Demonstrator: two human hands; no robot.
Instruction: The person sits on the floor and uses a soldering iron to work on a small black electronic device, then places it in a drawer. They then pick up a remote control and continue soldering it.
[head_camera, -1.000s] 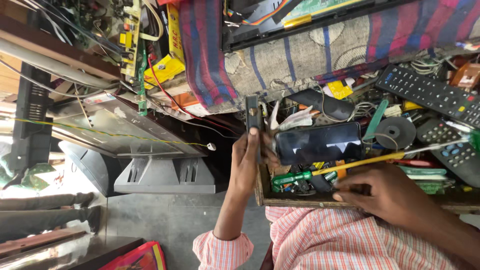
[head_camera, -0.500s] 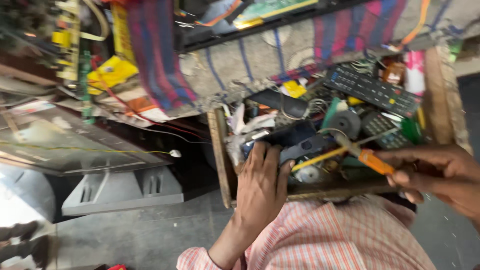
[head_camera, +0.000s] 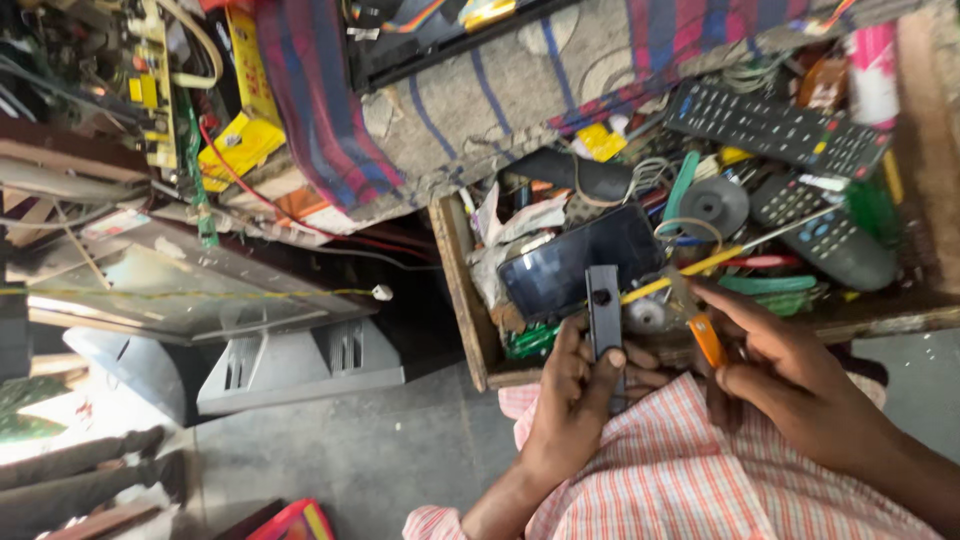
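Observation:
My left hand (head_camera: 570, 400) grips a slim dark grey remote-like device (head_camera: 603, 320) upright over my lap, thumb on its lower face. My right hand (head_camera: 780, 365) holds an orange-handled screwdriver (head_camera: 702, 328), its metal tip pointing up-left towards the device. Both hands hover at the near edge of a wooden tray (head_camera: 462, 290) full of clutter. A dark phone with a glossy screen (head_camera: 580, 262) lies in the tray just beyond the device. My checked red-and-white shirt (head_camera: 690, 470) fills the bottom.
The tray holds a long black remote (head_camera: 775, 125), a grey remote (head_camera: 830, 240), a round black speaker part (head_camera: 712, 205), wires and tools. A striped cloth (head_camera: 330, 110) hangs above. Circuit boards (head_camera: 155, 90) and a grey stand (head_camera: 300, 365) lie left.
My left hand has lifted the slim device from the tray and holds it upright. My right hand brought the orange screwdriver leftwards, close to it. The camera shifted.

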